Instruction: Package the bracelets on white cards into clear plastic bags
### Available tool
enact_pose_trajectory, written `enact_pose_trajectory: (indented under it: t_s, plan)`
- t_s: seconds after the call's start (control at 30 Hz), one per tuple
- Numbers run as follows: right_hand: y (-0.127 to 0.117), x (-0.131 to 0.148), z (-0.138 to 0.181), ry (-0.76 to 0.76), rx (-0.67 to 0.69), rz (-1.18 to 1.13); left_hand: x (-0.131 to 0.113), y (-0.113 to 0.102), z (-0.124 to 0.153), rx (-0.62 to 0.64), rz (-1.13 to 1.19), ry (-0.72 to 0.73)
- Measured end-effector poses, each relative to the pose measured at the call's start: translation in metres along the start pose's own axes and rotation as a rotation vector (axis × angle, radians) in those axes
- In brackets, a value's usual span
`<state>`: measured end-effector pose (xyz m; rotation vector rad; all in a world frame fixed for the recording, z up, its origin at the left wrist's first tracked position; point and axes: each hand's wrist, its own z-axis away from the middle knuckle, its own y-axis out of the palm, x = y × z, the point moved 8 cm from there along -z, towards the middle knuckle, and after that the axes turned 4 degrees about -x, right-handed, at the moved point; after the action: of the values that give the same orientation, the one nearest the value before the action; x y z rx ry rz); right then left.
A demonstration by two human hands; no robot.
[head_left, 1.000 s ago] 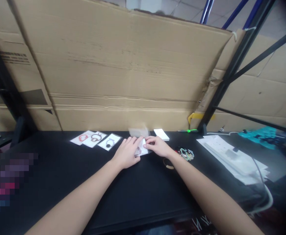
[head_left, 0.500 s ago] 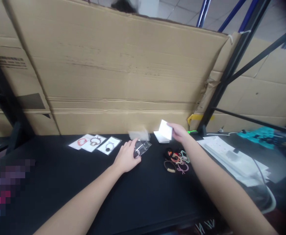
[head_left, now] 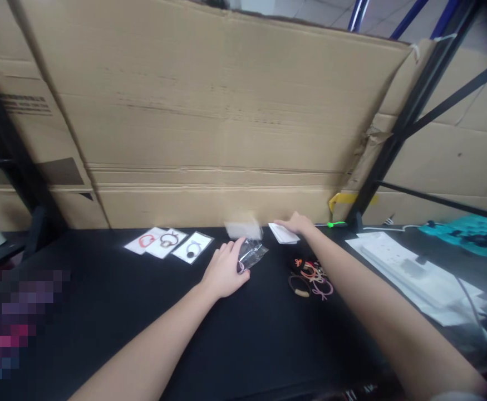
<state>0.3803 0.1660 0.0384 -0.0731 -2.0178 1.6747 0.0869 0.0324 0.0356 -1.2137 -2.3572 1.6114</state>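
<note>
My left hand [head_left: 225, 271] rests on the black table [head_left: 101, 312], fingers curled on the near end of a clear plastic bag [head_left: 252, 252] with a hair tie inside. My right hand [head_left: 296, 224] reaches to the back of the table and lies with fingers stretched flat on a small stack of white cards [head_left: 284, 234]. A heap of loose coloured hair ties [head_left: 310, 274] lies just under my right forearm. Three packed hair ties on white cards [head_left: 168, 242] lie in a row to the left.
A pile of clear bags [head_left: 243, 229] sits behind the held bag. Large cardboard sheets [head_left: 226, 122] wall off the back. White paper with a power strip [head_left: 410, 267] lies right, a teal object [head_left: 456, 231] beyond. A black metal rack post [head_left: 397, 128] rises at the right.
My right hand left the bag, lifted a white card from the stack, and now lies flat on the stack. My left hand stays on the bag.
</note>
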Motion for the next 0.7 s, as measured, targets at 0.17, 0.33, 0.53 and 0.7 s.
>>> enact_pose_trajectory:
  t_s: [0.17, 0.33, 0.53, 0.7]
  plan:
    - [0.026, 0.013, 0.019, -0.105, 0.073, 0.262, 0.000, 0.004, -0.001, 0.012, 0.000, 0.010]
    - [0.013, 0.027, 0.034, -0.077, -0.011, 0.235, 0.000, 0.006, 0.001, 0.028, 0.010, 0.024]
    - [-0.024, 0.067, 0.103, -0.519, 0.014, -0.279, 0.000, 0.004, 0.002, 0.018, 0.032, 0.040]
    - [0.000, 0.081, 0.183, -0.682, 0.730, -0.384, 0.000, 0.005, 0.002, 0.029, 0.066, 0.065]
